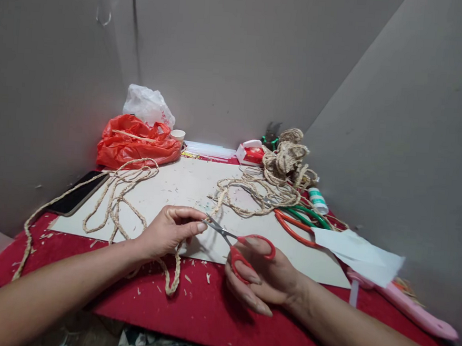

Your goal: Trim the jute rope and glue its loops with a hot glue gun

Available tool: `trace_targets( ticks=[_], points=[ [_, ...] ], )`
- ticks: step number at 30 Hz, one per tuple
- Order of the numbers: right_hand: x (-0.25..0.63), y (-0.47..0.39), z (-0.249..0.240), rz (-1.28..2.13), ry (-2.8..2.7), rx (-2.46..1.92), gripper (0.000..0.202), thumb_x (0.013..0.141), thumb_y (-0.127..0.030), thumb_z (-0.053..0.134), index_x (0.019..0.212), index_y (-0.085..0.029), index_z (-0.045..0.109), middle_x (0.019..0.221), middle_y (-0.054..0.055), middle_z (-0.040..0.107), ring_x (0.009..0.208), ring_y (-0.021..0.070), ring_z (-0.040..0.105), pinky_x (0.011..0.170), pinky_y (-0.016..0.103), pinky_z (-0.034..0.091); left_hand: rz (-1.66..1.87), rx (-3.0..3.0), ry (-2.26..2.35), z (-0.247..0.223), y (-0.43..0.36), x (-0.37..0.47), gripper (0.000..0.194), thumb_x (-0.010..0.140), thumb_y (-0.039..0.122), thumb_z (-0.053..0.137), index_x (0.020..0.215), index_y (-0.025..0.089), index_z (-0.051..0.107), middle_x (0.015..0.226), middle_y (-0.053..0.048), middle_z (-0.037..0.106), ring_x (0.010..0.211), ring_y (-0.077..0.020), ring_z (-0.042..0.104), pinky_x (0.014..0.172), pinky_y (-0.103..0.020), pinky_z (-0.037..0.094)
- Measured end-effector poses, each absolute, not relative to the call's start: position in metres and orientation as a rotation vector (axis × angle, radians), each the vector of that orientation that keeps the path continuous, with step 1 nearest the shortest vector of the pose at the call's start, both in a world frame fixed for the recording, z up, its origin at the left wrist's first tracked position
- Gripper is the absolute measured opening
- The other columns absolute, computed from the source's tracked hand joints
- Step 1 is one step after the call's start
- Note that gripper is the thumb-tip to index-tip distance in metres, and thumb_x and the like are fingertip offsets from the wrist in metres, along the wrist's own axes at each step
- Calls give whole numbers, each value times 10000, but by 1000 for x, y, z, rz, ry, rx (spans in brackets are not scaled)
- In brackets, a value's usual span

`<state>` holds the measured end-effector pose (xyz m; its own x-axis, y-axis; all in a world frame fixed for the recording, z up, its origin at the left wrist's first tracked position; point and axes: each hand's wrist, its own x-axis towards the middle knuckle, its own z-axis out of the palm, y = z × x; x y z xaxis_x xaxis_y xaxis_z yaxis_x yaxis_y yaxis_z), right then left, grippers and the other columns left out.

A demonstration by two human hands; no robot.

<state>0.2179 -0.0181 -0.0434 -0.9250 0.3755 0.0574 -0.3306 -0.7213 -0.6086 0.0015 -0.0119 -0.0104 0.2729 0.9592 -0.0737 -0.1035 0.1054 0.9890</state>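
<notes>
My left hand (173, 230) pinches a braided straw rope (173, 280) between thumb and fingers, above the front of a white board (175, 182). Part of the rope droops below that hand onto the red cloth, and loose loops lie to its left. In my right hand (261, 270) is a pair of small scissors (232, 239) with red handles, its fingers and thumb at the loops. The slightly parted blades reach the rope right beside my left fingertips. Whether the blades touch the strands is too small to tell.
Behind lie a red plastic bag (138, 145), a paper cup (177, 135) and coiled rope (287, 161). A phone (78, 193) rests at left. Large scissors with orange handles (294, 230), white paper (360, 253) and a pink tool (411, 309) lie at right. Straw scraps litter the red cloth (189, 317).
</notes>
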Motion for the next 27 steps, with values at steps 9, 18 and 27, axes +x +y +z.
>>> trace_targets(
  ticks=[9,18,27],
  points=[
    [217,-23,-46,2533,-958,-207,502,894,-505,475,541,-148,481,501,66,612,317,108,511,274,168,367,1004,1199,965,-9,-13,1,337,670,393,795,914,163,755,528,22,570,449,-69,441,441,-195,329],
    [216,-23,-40,2515,-986,-189,514,883,-542,459,578,-136,539,540,70,628,318,111,518,268,181,354,1032,1188,984,-6,-14,2,336,654,385,807,889,152,753,528,17,581,439,-73,454,436,-199,345],
    [217,-22,-39,2415,-1046,-251,467,900,-473,487,551,-164,466,463,25,563,289,85,429,273,169,308,1039,1129,985,-6,-13,3,356,624,378,828,877,142,740,518,29,581,448,-75,468,445,-198,343]
  ],
)
